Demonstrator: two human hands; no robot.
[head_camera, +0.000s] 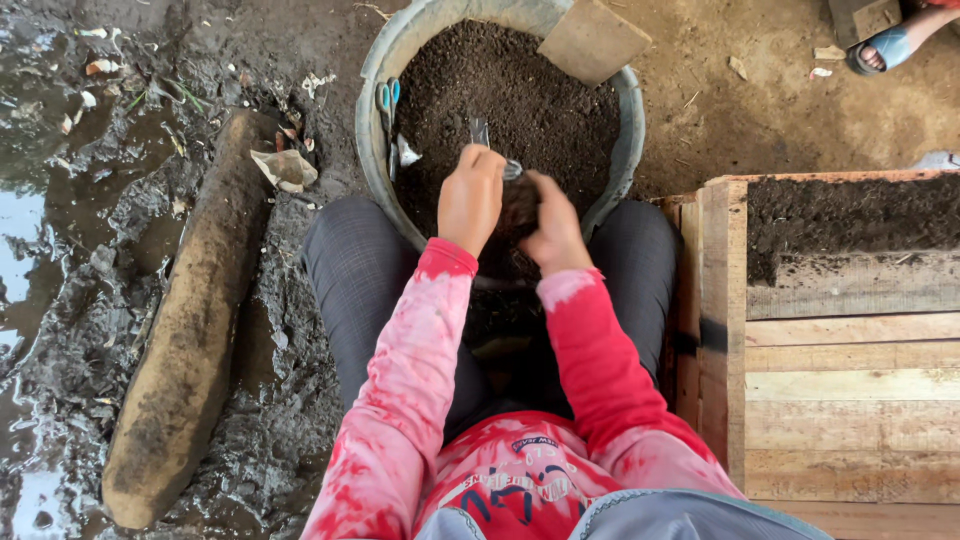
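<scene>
Lighting: soft, even daylight, moderately bright; no hard shadows. Glare: pale sky reflection on the puddle (18, 250), far left of the fingers (478, 160). Shade: dark below the fingers, between the knees. Focus: sharp overall; slight softness at the red sleeves (400, 400). Distortion: mild wide-angle bending at frame edges.

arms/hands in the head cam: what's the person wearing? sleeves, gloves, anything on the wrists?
Both arms are in long sleeves of red and pink tie-dye with pale blotches, ending in ribbed cuffs at the wrists: left sleeve, right sleeve. The left hand and right hand are bare: no gloves. No watch, band or ring can be seen. Some dark soil clings around the fingers.
</scene>
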